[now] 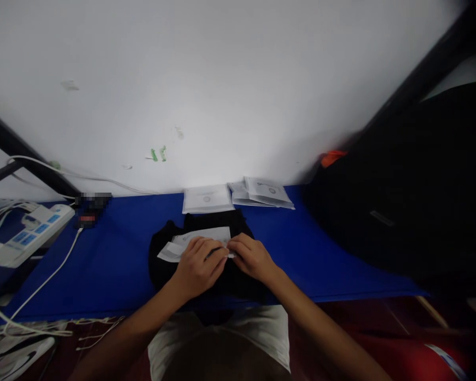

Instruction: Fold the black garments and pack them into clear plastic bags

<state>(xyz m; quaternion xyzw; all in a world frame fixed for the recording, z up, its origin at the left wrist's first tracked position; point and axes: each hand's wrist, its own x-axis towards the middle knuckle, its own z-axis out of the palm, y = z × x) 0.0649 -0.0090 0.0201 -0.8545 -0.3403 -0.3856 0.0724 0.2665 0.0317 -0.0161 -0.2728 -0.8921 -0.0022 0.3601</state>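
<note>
A pale plastic packet (182, 242) with dark print lies on a bundle of black cloth (164, 272) at the front of the blue surface. My left hand (200, 264) has its fingers bent and pinched at the packet's near right edge. Close beside it, almost touching, my right hand (252, 256) pinches the packet's right corner. The fingers hide part of that edge. Behind the cloth lies a flat pale packet (207, 199), and to its right are several overlapping ones (265, 191).
The blue surface (297, 259) meets a white wall. A power strip (35, 233) with white cables and a blurred dark object (91, 209) are at the left. A large black mass (392, 201) stands at the right, near an orange piece (333, 157).
</note>
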